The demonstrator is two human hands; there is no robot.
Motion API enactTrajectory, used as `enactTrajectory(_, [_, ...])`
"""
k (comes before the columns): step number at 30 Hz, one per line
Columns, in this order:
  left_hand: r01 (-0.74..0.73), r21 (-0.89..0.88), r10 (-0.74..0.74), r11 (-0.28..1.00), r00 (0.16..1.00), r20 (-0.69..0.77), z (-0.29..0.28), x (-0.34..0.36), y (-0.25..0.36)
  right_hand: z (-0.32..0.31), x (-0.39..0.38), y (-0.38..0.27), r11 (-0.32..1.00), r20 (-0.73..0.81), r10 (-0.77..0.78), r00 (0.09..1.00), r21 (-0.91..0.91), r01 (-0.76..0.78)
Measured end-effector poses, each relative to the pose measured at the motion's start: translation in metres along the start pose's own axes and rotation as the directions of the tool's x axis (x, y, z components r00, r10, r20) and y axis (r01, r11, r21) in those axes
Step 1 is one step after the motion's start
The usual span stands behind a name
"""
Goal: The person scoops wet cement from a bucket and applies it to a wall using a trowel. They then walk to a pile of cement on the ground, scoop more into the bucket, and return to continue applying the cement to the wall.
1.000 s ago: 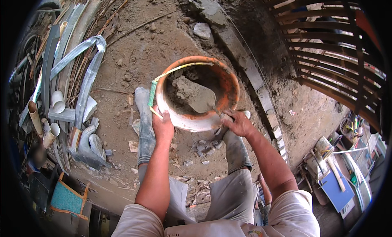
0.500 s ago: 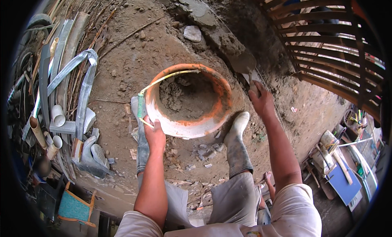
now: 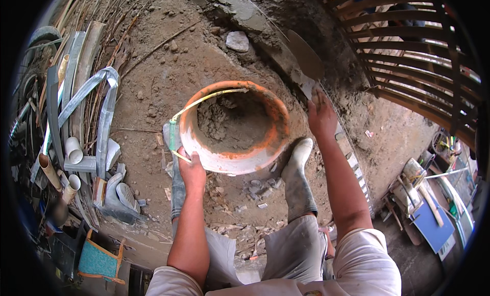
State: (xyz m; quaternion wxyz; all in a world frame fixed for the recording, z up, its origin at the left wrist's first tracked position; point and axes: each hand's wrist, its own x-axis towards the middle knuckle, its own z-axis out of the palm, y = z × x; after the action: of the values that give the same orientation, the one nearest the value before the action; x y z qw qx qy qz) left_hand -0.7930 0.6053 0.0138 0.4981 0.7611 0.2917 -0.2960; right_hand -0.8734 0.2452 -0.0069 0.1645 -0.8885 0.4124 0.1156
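A trowel [image 3: 304, 56] is gripped in my right hand [image 3: 322, 117], its bare-looking blade tilted over the narrow strip of wet mortar [image 3: 278, 43] beyond the bucket. My left hand [image 3: 193, 174] is closed on the near left rim of an orange bucket [image 3: 235, 165], whose outside is smeared pale grey. Grey mortar [image 3: 217, 120] lies inside, heaped toward the bucket's left side. The bucket's rope handle [image 3: 204, 98], with a green sleeve [image 3: 172, 135], leans across the left rim. The bucket stands between my boots.
A taut string [image 3: 263, 13] runs along the mortar strip. A pale stone [image 3: 237, 41] lies beside it. Pipes and metal strips [image 3: 104, 122] are piled at left, near a teal chair [image 3: 98, 257]. A slatted wooden frame [image 3: 408, 56] leans at upper right. Tools lie by a blue board [image 3: 433, 224].
My right hand has moved slightly up and left, and the trowel blade has swung farther away and tilted. Mortar near the blade has come off onto the strip. My left hand stays on the rim.
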Motion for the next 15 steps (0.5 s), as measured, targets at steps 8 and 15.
enactTrajectory(8, [-0.142,0.155,0.127,0.978,0.987,0.103,0.012,-0.016,0.021,-0.14,-0.103,-0.031,0.961,0.491,-0.094,0.866,-0.182,0.207])
enactTrajectory(15, [-0.216,0.309,0.159,0.926,0.967,0.201,0.03,-0.034,0.045,-0.044,-0.059,-0.06,0.879,0.68,-0.004,0.733,-0.347,0.327])
